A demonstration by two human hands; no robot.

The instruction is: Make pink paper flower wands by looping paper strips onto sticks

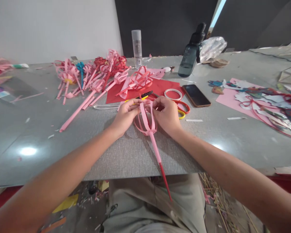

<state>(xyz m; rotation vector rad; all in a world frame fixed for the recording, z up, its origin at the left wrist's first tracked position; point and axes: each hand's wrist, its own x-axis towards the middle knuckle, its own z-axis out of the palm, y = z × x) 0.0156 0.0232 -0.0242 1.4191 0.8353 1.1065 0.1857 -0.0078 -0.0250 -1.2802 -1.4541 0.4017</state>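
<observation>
A pink paper flower (145,121) with looped strips and a rolled pink stem lies between my hands, its base toward me. A thin red stick (165,181) runs through the stem and sticks out past the table edge. My left hand (126,116) pinches the strips at the far left end of the flower. On the other side, my right hand (167,114) closes its fingers on the strips' right side. Just beyond my hands lie scissors with red and yellow handles (184,108), partly hidden, and a roll of white tape (173,94).
Finished-looking pink and red paper flowers (94,74) pile up at the back left. A red paper sheet (160,84), a phone (196,95), a dropper bottle (190,53) and a clear bottle (137,48) stand or lie behind. Painted cutouts (264,97) cover the right side.
</observation>
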